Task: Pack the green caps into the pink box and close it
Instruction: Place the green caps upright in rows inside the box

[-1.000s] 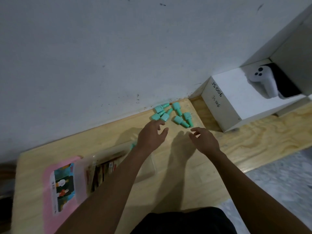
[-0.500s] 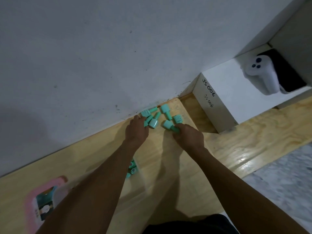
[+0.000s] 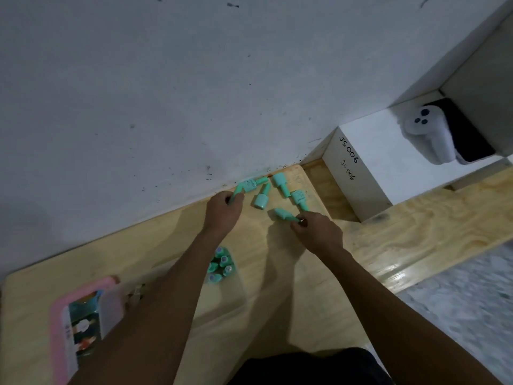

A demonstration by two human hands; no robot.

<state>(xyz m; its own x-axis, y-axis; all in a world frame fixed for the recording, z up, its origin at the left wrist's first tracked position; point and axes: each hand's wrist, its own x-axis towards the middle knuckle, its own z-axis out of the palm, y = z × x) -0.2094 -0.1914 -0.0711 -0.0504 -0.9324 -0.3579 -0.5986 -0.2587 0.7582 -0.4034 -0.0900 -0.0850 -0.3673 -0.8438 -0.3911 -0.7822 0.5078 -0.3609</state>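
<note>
The green caps are lying loose on the wooden counter by the wall, about 5 of them spread in a small cluster. More caps are standing packed together inside a clear tray, nearer the person. The pink box is sitting at the counter's left edge, partly hidden behind the left forearm, with a picture showing on it.

The left hand is curling shut around 1 cap at the cluster's left end, its grip closed on it. The right hand is pinching the narrow end of another cap between thumb and fingertips.

To the right, a white box marked "JS006" is standing just beside the counter, and a white controller, somewhat blurred, appears to be resting on it.
</note>
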